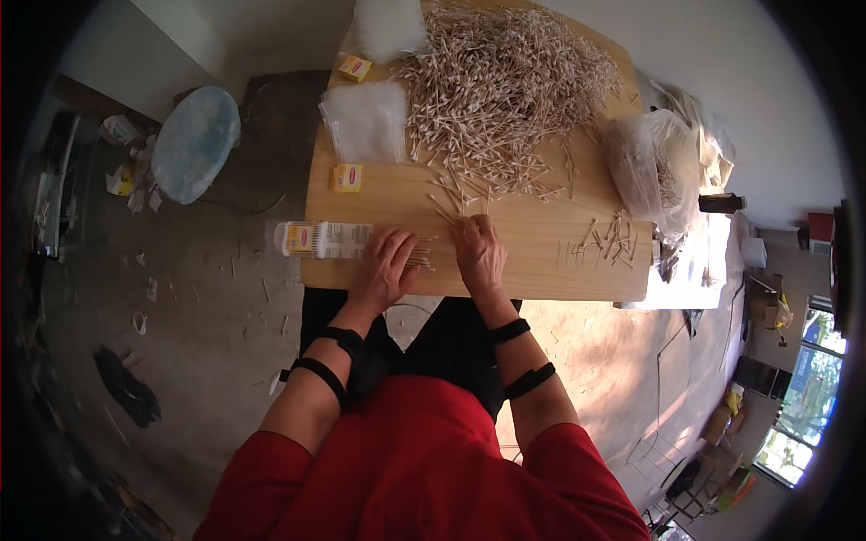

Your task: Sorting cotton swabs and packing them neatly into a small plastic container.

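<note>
A clear plastic bag of cotton swabs (347, 241) lies along the table's near left edge, a yellow label inside and its left end jutting past the edge. My left hand (386, 261) is closed over the right end of this bag, and several swabs stick out beside its fingers. To the right, my right hand (481, 255) has its fingertips pinched on a few cotton swabs (448, 206) at the near fringe of a big heap. The heap of loose cotton swabs (514, 81) covers much of the far table. What lies under my palms is hidden.
Stacks of clear bags (365, 122) and yellow label cards (346, 178) sit at the left. Scattered swabs (613, 242) lie near the right edge of the wooden table (532, 261). A full plastic bag (654, 167) stands beyond it. A pale blue round stool (196, 144) is at left.
</note>
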